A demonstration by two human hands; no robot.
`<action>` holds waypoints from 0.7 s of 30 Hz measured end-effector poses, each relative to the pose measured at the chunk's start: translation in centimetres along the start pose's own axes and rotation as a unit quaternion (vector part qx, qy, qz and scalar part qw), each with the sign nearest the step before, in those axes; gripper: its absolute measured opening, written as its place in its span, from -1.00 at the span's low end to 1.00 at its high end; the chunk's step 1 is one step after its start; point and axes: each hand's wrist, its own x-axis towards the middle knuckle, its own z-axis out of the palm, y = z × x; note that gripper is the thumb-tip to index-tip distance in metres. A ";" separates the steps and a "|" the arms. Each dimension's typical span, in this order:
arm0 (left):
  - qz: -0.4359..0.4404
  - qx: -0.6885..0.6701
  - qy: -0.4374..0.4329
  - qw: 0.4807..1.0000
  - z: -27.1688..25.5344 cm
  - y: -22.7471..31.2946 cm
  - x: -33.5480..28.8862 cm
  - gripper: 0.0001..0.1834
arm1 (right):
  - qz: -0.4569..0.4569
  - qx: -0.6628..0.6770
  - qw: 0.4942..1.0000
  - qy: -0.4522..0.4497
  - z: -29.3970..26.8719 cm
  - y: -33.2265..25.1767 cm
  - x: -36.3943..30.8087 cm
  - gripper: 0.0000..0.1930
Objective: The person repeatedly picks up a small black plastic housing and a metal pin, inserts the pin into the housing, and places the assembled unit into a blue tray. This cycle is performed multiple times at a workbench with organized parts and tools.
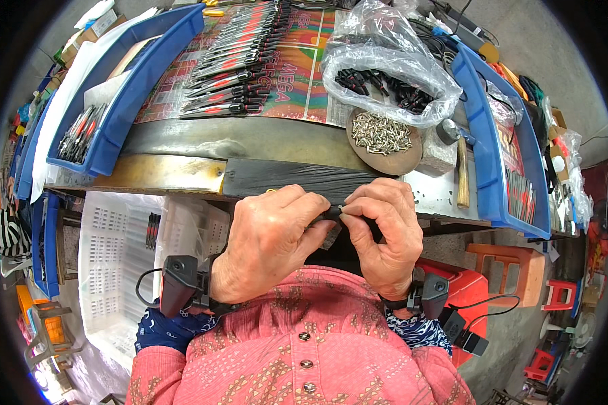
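My left hand [270,239] and my right hand [385,236] meet at the front edge of the bench. Between the fingertips of both is a small black piece [332,212]; the fingers cover most of it, so I cannot make out its kind. Just past my right hand, a round brown dish [393,163] holds a heap of small shiny metal pins [378,133]. Behind that lies a clear plastic bag [429,120] with many black and red handle-like parts [412,98]. Slim silver, black and red tools [233,81] lie in a long row on the printed sheet [304,101].
A hammer [463,172] with a wooden handle rests by a grey metal block [436,158]. Blue trays with slim tools flank the bench, one left [111,138], one right [496,175]. Below left stands a white plastic basket [105,270]; red [469,283] and orange [513,260] stools stand at right.
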 end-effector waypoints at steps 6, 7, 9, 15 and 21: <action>0.020 0.028 0.024 0.999 0.5 0.0 -0.2 -0.76 | 0.006 -0.003 1.000 0.015 0.5 -0.3 -0.2 -0.78; 0.023 0.030 0.033 0.999 0.7 -0.1 -0.1 -0.79 | 0.012 0.000 1.000 0.018 0.6 -0.3 -0.3 -0.78; 0.024 0.032 0.036 0.999 0.8 -0.1 -0.2 -0.79 | 0.021 0.004 1.000 0.020 0.7 -0.3 -0.5 -0.78; 0.016 0.038 0.029 0.999 0.7 -0.1 -0.4 -0.74 | 0.166 0.110 0.980 0.003 0.7 -0.7 -1.2 -0.82; 0.027 0.029 0.042 0.998 0.6 -0.2 -0.2 -0.82 | 0.316 0.289 0.903 -0.016 0.3 -1.1 -1.4 -0.70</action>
